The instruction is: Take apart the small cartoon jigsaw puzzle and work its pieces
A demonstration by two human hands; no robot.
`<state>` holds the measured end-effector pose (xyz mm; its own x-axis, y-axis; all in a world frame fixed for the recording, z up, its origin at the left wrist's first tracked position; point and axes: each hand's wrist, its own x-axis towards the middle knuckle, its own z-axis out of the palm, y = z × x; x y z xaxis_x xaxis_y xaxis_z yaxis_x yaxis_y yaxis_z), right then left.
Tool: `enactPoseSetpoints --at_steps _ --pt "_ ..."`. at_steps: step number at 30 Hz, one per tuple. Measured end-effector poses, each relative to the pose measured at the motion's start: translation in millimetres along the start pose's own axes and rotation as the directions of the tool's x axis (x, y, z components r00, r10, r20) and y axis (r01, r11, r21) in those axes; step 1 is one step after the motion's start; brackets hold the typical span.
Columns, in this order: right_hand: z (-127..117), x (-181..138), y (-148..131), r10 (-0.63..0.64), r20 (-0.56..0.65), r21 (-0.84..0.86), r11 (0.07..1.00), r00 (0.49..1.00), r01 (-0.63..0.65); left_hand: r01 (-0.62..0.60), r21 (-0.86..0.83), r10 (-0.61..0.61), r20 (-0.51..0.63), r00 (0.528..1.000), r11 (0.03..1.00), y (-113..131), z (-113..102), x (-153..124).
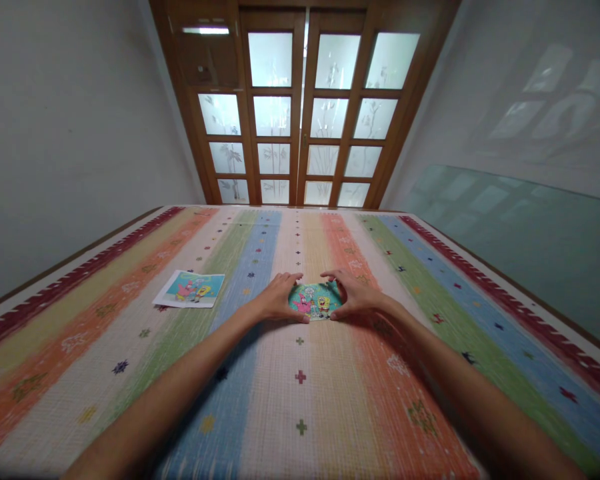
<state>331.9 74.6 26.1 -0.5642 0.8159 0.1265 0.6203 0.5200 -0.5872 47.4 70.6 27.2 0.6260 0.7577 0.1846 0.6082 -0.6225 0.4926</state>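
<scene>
Cartoon card: off to the right of the printed sheet [193, 289], a touch closer to the wearer; that's the cartoon card [314, 301] with the pink and yellow characters, looks like it's down on the striped tablecloth [301, 400]
Long axis: seems to run side to side, hand to hand, so pointing roughly back toward the printed sheet
Left hand: between printed sheet and card, left hand [279, 297] curved in a C round that end, thumb at the near edge; can't tell if it's actually gripping
Right hand: farthest right of the printed sheet, right hand [356, 293] mirroring that C at the other end; pressure's anyone's guess
Nearer hand: honestly a tie, both right at the card
</scene>
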Motion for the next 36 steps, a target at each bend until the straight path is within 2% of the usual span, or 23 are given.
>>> enactPoseSetpoints --at_steps 6,12,18,29,36 --pt "2 8 -10 -0.027 0.011 0.035 0.999 1.0 0.027 -0.04 -0.033 0.04 -0.004 0.999 0.999 -5 -5 -3" --pt "4 14 -17 0.118 0.101 0.076 0.989 0.988 -0.126 -0.047 -0.013 0.047 -0.006 0.999 0.999 -9 -4 -11" --pt "4 21 -22 0.212 0.055 0.061 0.975 0.976 -0.216 -0.044 0.007 0.044 0.015 0.999 0.999 -10 -4 -11" --pt "10 30 -12 0.225 0.002 0.159 0.962 0.974 -0.222 0.013 -0.031 -0.012 0.018 1.0 0.999 -13 -6 -3" --pt "6 33 -2 0.192 0.015 0.217 0.957 0.981 -0.191 0.005 -0.083 -0.004 0.008 1.0 0.997 -14 -6 -3"
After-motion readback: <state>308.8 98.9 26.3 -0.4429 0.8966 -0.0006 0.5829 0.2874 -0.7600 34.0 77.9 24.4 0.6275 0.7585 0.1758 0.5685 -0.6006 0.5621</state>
